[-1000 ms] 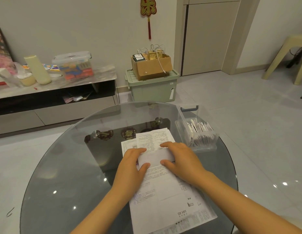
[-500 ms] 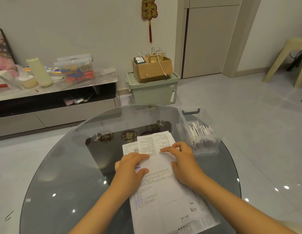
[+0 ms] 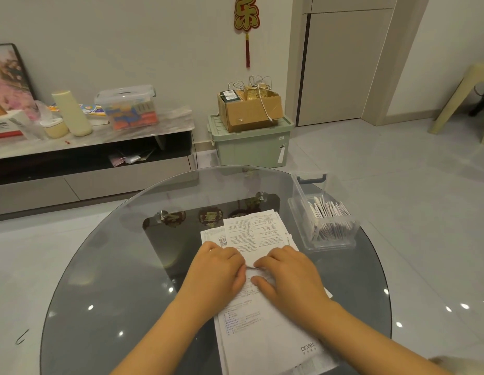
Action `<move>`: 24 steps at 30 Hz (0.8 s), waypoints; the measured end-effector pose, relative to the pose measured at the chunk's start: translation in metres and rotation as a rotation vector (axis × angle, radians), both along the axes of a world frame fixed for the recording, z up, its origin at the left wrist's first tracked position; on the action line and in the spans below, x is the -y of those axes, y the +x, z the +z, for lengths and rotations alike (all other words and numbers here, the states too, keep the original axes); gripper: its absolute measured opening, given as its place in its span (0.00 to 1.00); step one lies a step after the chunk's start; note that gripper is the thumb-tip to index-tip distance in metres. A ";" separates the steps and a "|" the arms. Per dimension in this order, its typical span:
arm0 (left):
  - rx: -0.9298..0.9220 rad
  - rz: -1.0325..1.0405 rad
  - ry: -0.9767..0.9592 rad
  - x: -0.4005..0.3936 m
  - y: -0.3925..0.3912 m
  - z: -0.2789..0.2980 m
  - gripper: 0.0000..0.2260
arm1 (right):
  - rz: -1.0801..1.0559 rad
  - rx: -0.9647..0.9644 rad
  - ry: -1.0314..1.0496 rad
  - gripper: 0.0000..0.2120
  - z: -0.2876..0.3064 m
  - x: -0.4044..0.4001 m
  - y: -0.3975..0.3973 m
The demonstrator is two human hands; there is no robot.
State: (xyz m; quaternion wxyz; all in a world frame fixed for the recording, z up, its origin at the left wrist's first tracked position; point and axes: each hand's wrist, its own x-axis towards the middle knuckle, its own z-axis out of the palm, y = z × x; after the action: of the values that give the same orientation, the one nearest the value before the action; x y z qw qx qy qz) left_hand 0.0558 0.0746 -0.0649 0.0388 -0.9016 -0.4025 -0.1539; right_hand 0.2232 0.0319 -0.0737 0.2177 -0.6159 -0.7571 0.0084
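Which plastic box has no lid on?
The clear bin of sachets on the table; the green box and the clear box on the stand are lidded.

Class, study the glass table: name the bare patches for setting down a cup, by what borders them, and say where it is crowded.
Widest: the left part of the glass table, between its rim and the papers. Also the far strip beyond the papers. Crowded: the middle, where left hand and right hand hold the papers, and the clear box close on their right.
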 end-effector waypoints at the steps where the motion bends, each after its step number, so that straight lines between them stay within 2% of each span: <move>1: 0.028 0.007 0.019 0.001 0.002 0.002 0.16 | -0.031 0.003 0.014 0.10 0.001 0.000 -0.002; 3: 0.093 0.033 0.037 0.004 0.005 0.006 0.14 | -0.061 0.001 0.033 0.07 0.005 0.000 -0.002; 6: 0.238 0.074 -0.034 0.008 0.008 0.009 0.12 | -0.060 -0.129 -0.074 0.09 0.014 0.003 0.002; 10: 0.441 0.145 -0.307 0.008 0.007 0.010 0.06 | -0.001 -0.392 -0.196 0.05 0.019 0.003 0.010; 13: 0.512 0.184 -0.587 0.007 0.006 0.005 0.07 | -0.010 -0.562 -0.292 0.03 0.016 0.000 0.010; 18: 0.527 0.203 -0.666 0.009 0.012 -0.003 0.10 | -0.027 -0.596 -0.378 0.09 0.014 0.000 0.003; 24: 0.491 0.224 -0.655 0.010 0.015 -0.004 0.18 | -0.080 -0.469 -0.352 0.26 0.012 0.000 0.004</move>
State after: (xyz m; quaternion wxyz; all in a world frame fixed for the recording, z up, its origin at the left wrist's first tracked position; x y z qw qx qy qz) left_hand 0.0709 0.0641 -0.0691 -0.3302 -0.7537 -0.5228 -0.2228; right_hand 0.2271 0.0315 -0.0613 0.2768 -0.6549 -0.6481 0.2730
